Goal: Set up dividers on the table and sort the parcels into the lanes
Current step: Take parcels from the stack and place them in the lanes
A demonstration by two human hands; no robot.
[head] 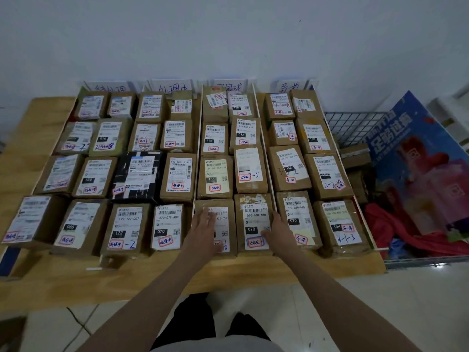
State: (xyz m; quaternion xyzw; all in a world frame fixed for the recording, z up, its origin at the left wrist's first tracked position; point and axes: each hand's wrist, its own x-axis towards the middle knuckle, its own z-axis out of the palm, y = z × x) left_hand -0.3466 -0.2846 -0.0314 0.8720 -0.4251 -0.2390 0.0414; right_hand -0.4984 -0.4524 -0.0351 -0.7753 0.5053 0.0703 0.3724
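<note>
Several brown cardboard parcels with white labels fill the wooden table [30, 174] in rows, parted into lanes by thin white dividers [199, 148] [264, 148]. My left hand [205, 231] lies flat, fingers spread, on top of the front parcel [223, 240] of the third lane. My right hand [278, 231] rests against the right side of the neighbouring front parcel [253, 224], thumb on its label. One black parcel [138, 174] sits in the second lane.
White paper lane signs [171, 86] stand along the back wall. A wire basket [355, 125] at the right holds more parcels [355, 158], a blue printed board [418, 161] and red cloth [396, 224]. A cable [76, 318] runs over the tiled floor.
</note>
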